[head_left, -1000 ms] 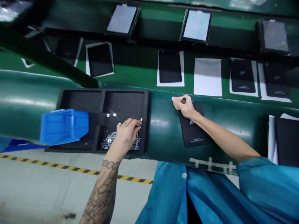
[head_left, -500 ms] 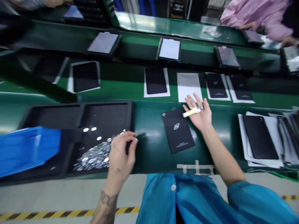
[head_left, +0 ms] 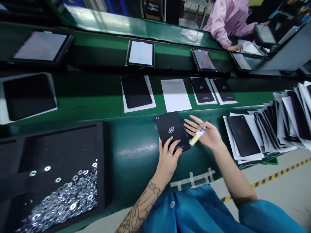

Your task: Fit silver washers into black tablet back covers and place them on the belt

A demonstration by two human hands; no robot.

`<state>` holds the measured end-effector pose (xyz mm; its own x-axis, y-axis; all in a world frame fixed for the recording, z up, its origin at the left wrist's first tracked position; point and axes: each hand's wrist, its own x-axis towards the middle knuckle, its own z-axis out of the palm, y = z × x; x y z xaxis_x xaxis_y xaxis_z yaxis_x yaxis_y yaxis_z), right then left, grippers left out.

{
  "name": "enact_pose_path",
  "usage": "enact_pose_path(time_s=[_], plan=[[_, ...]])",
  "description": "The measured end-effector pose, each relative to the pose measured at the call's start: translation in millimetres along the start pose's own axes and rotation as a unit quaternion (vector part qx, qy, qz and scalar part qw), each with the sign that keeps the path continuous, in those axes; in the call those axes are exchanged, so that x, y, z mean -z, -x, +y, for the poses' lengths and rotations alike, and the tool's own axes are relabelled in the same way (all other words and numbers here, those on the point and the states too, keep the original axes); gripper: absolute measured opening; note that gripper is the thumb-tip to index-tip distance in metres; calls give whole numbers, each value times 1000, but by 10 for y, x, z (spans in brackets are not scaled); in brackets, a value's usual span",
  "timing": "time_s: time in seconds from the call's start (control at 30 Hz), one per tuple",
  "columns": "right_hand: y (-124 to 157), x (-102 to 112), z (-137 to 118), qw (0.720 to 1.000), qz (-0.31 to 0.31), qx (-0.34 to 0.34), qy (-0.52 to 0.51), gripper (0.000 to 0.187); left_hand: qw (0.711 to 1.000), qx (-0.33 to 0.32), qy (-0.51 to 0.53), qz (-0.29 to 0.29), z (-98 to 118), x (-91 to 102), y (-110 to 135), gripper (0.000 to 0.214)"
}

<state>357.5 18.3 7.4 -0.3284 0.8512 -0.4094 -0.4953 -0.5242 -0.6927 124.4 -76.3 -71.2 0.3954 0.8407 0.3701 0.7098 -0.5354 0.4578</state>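
While the black tray (head_left: 64,150) on your left holds a heap of shiny metal rings (head_left: 65,200), with a few lying apart on its floor, your left hand (head_left: 167,161) stretches forward over the bench (head_left: 136,176), open, its spread fingers resting on the near part of a black tablet (head_left: 167,123). Your right hand (head_left: 211,135) is open too, palm turned up, a marker (head_left: 198,136) lying across it. The tablet lies flat, partly beneath your left hand and just left of your right.

place: factory assembly line, looks like to me
belt (head_left: 97,104): green, tablets (head_left: 137,94) on paper (head_left: 176,95)
tray (head_left: 105,161): heaped metal rings (head_left: 65,200)
floor (head_left: 269,199): yellow-black hazard stripes (head_left: 282,172)
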Motion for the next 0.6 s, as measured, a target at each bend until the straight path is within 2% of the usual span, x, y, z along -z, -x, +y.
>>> enact_pose_path(time_s=[0.07,0.13,0.23,0.33,0.4,0.47,0.53,0.6], plan=[[116,144,-131,998,22,-53,30,53,1000,-3,21,-7,-29,-1,-56,20],[169,190,-210,992,32,-108,63,47,999,-2,52,-8,-42,2,-79,19],[99,121,-219,979,69,-157,113,41,992,15,121,-4,-64,21,-97,17],[-74,-37,-134,966,108,-172,158,42,978,37,203,13,-104,50,-142,18],[-205,-160,-108,961,96,-156,208,40,967,52,244,51,-141,85,-176,17],[-353,-274,-202,957,90,-113,252,38,954,78,271,106,-184,148,-174,15],[-537,-354,-461,955,107,-65,269,39,938,121,292,145,-226,244,-99,14],[-766,-373,-848,955,124,-27,267,41,923,171,306,162,-257,356,57,13]])
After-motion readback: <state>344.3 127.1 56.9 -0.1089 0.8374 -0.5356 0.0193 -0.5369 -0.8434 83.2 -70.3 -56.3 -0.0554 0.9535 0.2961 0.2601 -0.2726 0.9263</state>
